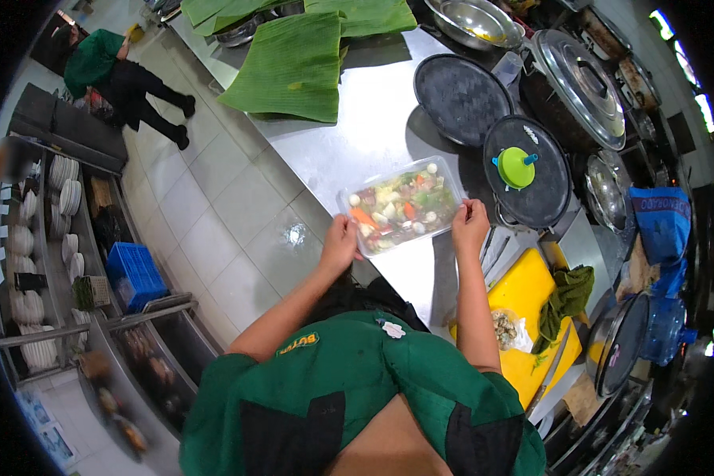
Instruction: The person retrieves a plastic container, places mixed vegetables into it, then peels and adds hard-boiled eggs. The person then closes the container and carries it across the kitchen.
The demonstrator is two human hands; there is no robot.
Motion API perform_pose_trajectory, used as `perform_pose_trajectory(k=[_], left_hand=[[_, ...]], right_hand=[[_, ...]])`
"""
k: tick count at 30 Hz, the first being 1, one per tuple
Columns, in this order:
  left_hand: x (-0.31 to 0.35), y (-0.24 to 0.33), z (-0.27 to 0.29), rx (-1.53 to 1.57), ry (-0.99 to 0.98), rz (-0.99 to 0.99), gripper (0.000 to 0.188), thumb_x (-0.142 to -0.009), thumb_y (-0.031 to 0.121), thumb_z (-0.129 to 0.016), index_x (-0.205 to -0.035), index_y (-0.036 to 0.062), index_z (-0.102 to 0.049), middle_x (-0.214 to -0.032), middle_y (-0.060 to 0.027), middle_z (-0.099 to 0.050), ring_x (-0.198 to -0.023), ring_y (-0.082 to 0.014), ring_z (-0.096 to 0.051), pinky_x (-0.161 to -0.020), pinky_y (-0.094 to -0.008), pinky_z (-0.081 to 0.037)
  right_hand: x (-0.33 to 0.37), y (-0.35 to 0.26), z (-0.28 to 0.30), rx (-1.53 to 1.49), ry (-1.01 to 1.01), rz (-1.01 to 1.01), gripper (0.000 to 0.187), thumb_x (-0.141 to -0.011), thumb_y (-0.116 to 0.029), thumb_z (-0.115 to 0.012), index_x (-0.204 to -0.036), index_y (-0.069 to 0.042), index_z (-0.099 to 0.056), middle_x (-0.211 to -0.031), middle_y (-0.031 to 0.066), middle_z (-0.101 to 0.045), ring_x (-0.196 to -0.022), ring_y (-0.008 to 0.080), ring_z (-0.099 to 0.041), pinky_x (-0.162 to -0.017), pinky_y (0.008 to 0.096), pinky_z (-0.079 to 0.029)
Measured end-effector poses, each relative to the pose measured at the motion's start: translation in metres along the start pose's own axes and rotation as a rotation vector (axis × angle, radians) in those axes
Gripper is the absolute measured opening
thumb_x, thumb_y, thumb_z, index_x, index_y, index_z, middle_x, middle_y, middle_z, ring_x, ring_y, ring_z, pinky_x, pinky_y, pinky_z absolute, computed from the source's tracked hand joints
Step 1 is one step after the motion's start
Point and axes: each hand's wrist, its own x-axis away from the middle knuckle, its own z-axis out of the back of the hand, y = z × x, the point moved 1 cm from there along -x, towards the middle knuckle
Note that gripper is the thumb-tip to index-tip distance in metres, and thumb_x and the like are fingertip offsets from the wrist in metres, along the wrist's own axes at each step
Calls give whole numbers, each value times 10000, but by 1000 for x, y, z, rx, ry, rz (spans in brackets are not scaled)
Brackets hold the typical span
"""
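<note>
Between my hands is a clear plastic food container with cut vegetables, orange carrot pieces and small pale round eggs inside. My left hand grips its near left corner, and my right hand pinches the near right corner. The container is over the edge of the steel table; whether it rests on the top or is slightly lifted, I cannot tell. To its right lie two round black lids, and a green chopper with a blue knob sits on the nearer one.
Banana leaves cover the table's far end. At right are a large lidded pot, a yellow cutting board with a knife, and a dark green cloth. A person stands far left, beyond shelves of plates.
</note>
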Motion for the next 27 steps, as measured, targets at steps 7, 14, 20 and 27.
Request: perform_pose_trajectory(k=[7,14,20,27], left_hand=[[-20,5,32,58,-64,68,245,-921,298,-558,-942,63,-492,-766,-55,-544,-579,-121,-560,-410,-271,-487],[-27,-10,49,-33,182,48,450,-759,370,-763,-919,84,-455,-769,-35,-526,-596,-109,-507,-462,-256,-434],[-5,-34,70,680,-275,228,561,-853,321,-653,-1272,23,-430,-1178,-99,-558,-1011,-239,-606,-882,-414,-505],[3,-28,199,798,-289,231,545,-849,233,-651,-1300,9,-442,-1212,-118,-560,-1057,-255,-602,-914,-393,-498]], right_hand=[[-25,12,-24,-158,-236,-104,307,-916,-345,-552,-822,-54,-577,-698,22,-528,-634,108,-483,-598,281,-401],[-23,27,-36,-501,-455,-73,268,-965,-278,-463,-863,-46,-549,-765,-8,-495,-712,87,-440,-633,279,-391],[27,-8,-61,-284,-378,30,308,-983,-256,-420,-778,-27,-423,-697,36,-407,-674,129,-373,-609,302,-371],[84,-109,-140,-502,-451,-153,331,-982,-301,-443,-751,-68,-398,-679,-9,-383,-647,124,-366,-586,279,-363]])
